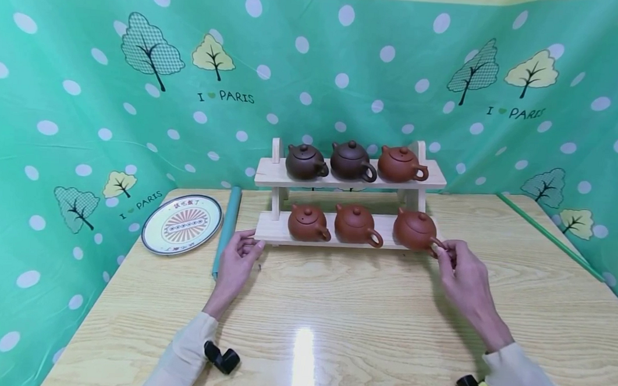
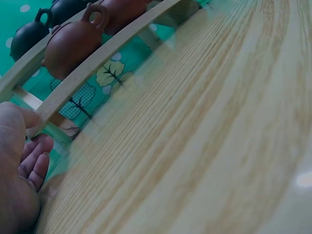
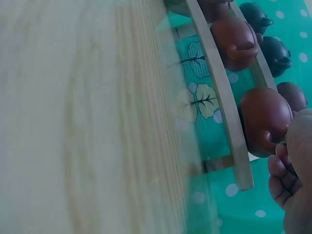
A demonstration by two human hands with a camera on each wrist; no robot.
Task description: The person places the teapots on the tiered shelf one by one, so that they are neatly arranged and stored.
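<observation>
A two-tier wooden shelf [image 1: 333,239] stands toward the back of the table and carries several small clay teapots. My left hand [image 1: 238,261] grips the left end of the lower board, thumb at its front edge. With thumb and fingers my right hand [image 1: 464,277] pinches the handle of the rightmost lower teapot [image 1: 415,230], reddish brown with its lid on. Beside it on the lower board are a middle teapot [image 1: 354,223] and a left one [image 1: 307,222]. Two dark teapots [image 1: 306,162] and a reddish-brown teapot [image 1: 398,164] sit on the upper board.
A round patterned plate [image 1: 152,222] lies at the back left. Between it and the shelf is a teal rolled cloth or tube [image 1: 227,229]. A green stick [image 1: 550,236] runs along the right edge. A green dotted curtain [image 1: 342,66] hangs behind the wooden table [image 1: 365,330].
</observation>
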